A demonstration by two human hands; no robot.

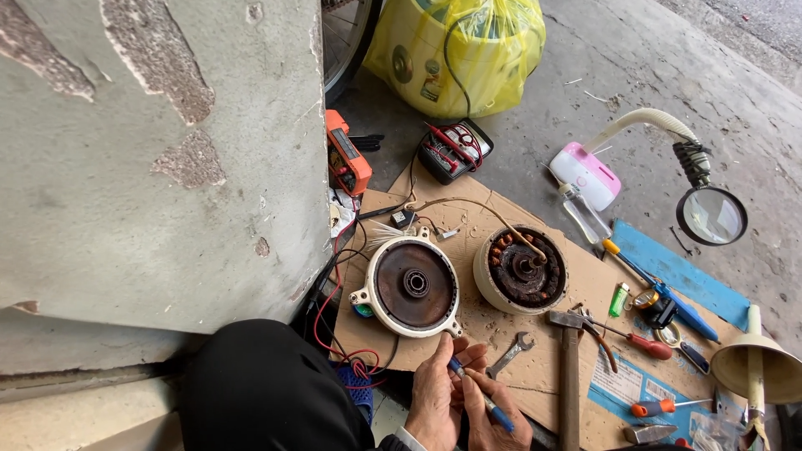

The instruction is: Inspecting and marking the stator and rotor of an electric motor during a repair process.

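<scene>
A grey wall point(159, 159) fills the left. Just right of it an orange meter point(347, 159) lies beside a black case point(455, 150) with red leads, and a yellow bag point(455, 50) sits behind them. On the cardboard point(493, 334) rests a round white motor cover point(411, 286), rusty inside, with the wound stator point(522, 271) just beside it. Below the cover, both hands meet at the cardboard's near edge: the left hand point(434, 401) is curled around the blue pen point(480, 397) at its upper end, and the right hand point(493, 422) pinches the same pen lower down (its tip points toward the bottom right). A wrench point(511, 352) lies just beside the fingers, then a hammer point(570, 367), red screwdrivers point(639, 342) and, further right, a pink magnifier lamp point(643, 171).
</scene>
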